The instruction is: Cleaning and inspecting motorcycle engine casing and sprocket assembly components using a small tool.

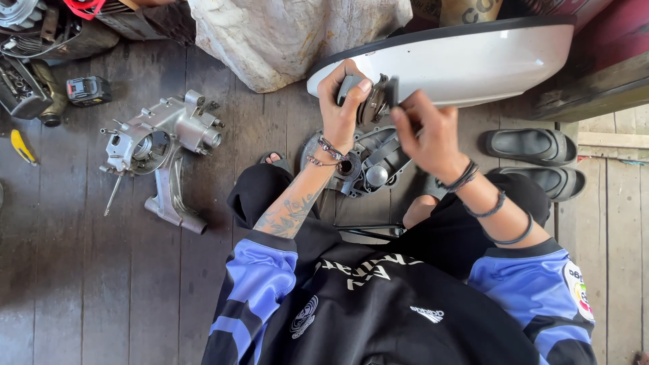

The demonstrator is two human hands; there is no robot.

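My left hand (341, 101) grips a small round metal engine part (373, 103), held up above my knees. On the part's right side my right hand (427, 135) pinches a small dark piece (393, 92) against it; this hand is slightly blurred. Below both hands, between my feet on the wooden floor, lies a grey engine cover (370, 162) with a round opening. Both wrists wear bracelets.
A silver engine crankcase (159, 145) lies on the floor at left. A battery pack (88, 89) and more engine parts (30, 40) sit at the far left. A white scooter panel (466, 61) stands behind my hands, a pair of black sandals (534, 159) at right, a cloth sack (284, 37) at the top.
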